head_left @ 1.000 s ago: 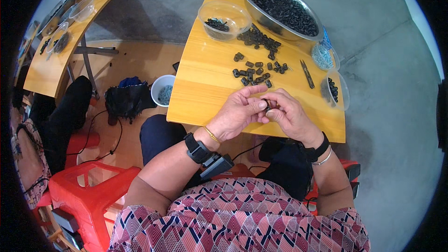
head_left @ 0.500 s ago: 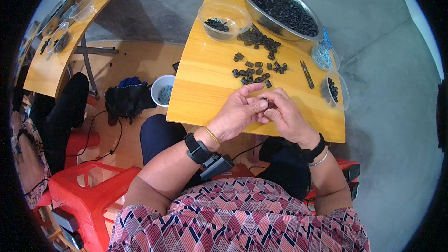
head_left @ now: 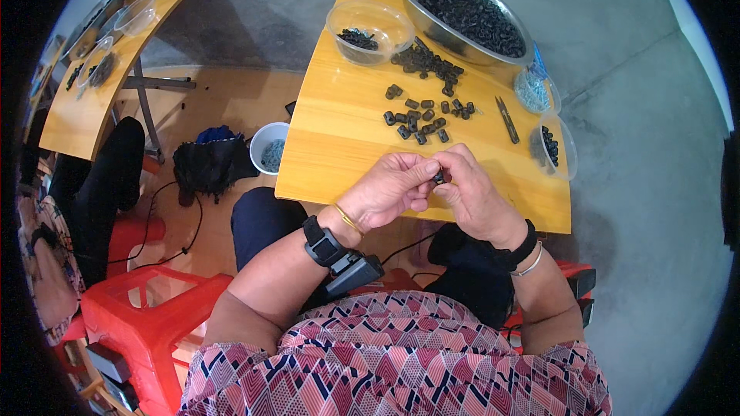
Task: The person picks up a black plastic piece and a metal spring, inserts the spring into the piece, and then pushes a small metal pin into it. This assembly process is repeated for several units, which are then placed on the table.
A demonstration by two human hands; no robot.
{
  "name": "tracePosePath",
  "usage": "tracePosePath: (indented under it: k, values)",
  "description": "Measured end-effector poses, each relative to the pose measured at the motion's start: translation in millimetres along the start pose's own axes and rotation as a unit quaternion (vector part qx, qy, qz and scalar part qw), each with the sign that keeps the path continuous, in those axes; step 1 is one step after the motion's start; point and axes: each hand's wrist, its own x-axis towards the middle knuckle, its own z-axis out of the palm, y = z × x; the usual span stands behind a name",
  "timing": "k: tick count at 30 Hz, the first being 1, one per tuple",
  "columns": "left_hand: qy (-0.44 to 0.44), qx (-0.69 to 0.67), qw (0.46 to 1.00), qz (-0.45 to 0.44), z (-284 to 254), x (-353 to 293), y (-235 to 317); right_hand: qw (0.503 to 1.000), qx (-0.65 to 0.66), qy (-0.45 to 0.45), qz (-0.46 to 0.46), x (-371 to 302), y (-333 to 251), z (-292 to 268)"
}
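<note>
Between the fingertips of both hands, over the near edge of the wooden table, is a small black part [head_left: 439, 177], mostly covered by the fingers. My left hand [head_left: 391, 187] pinches it from the left, its other fingers curled in. My right hand [head_left: 472, 194] grips the same part from the right with thumb and forefinger. Just beyond the hands lie several loose black cylindrical pieces [head_left: 420, 120], and behind them a denser pile of black parts [head_left: 428, 62]. Black tweezers [head_left: 506, 120] rest to the right of the loose pieces.
A large metal bowl [head_left: 524, 58] full of black parts stands at the far right of the table [head_left: 324, 139]. Clear plastic tubs [head_left: 393, 17] hold more small parts. A white bucket [head_left: 262, 139] is left of the table. Another person sits at a second table [head_left: 81, 119] beside a red stool [head_left: 146, 308].
My left forefinger, stretched out before, has bent in toward the thumb. The small black part has turned slightly and shows more between the fingertips.
</note>
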Motion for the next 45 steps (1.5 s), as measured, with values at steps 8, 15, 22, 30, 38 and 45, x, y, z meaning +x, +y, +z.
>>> tracePosePath:
  k: [8, 15, 22, 30, 38, 45]
  values:
    - [0.025, 0.007, 1.000, 0.012, 3.6, 1.3, -2.4, 1.000, -0.010, 0.016, -0.004, 1.2, 8.8, 8.1]
    - [0.057, -0.064, 0.995, 0.056, 4.4, 3.6, -1.2, 0.979, 0.161, 0.076, 0.095, -9.2, 21.2, 1.9]
    - [0.082, -0.054, 0.991, 0.093, 6.1, 5.2, -6.3, 0.972, 0.126, 0.133, 0.145, -12.0, 6.2, 11.8]
    - [0.110, -0.046, 0.988, 0.096, 9.9, 3.3, -5.7, 0.988, -0.016, 0.116, 0.097, -5.5, 0.0, 7.6]
    - [0.111, -0.027, 0.989, 0.090, 10.3, 5.8, -4.4, 0.991, -0.072, 0.107, 0.042, -6.2, 1.4, 3.7]
    - [0.055, -0.001, 0.998, 0.039, 5.7, -1.0, -2.9, 0.941, -0.130, 0.255, 0.182, -27.7, 31.3, -47.2]
